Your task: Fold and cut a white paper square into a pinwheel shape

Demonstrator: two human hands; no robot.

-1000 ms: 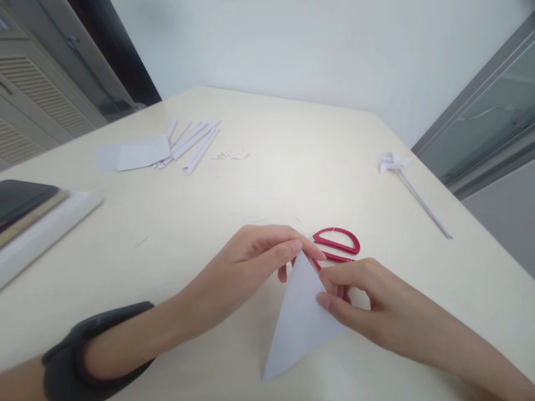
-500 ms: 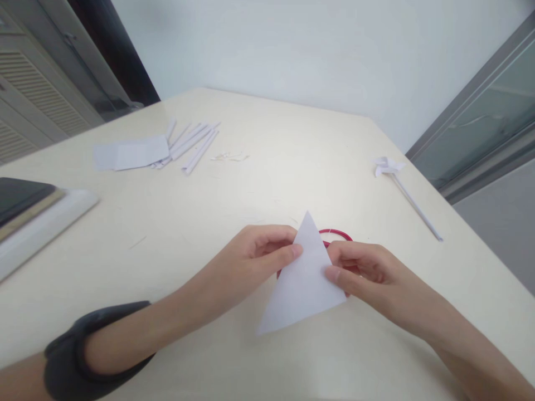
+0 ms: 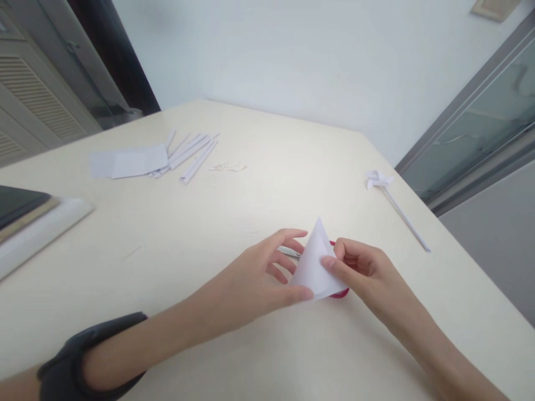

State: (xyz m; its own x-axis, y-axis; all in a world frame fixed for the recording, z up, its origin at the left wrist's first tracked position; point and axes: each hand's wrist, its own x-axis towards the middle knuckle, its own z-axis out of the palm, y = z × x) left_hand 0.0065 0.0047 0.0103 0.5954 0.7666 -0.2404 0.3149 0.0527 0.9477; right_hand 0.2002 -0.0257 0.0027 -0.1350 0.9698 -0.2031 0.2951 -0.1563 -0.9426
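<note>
A white paper folded into a triangle (image 3: 314,262) is held above the table with its point away from me. My right hand (image 3: 363,266) pinches its right side between thumb and curled fingers. My left hand (image 3: 276,273) has its thumb on the paper's lower edge, with the other fingers spread along and partly behind the left side. The paper's left part bends in a curve. Red-handled scissors (image 3: 340,293) lie beneath, mostly hidden by the paper and my right hand; some of the metal shows between my left fingers.
On the table (image 3: 251,206), white paper sheets (image 3: 137,161) lie beside several rolled paper sticks (image 3: 199,161) and some thin scraps (image 3: 228,166). A paper pinwheel (image 3: 379,179) on a stick lies at the right. A dark-topped device (image 3: 23,203) sits on a white base at the left edge.
My left hand has slid down from the paper's upper left side to its lower edge, its fingers spreading. The paper's lower left corner has been bent up. The view has shifted slightly.
</note>
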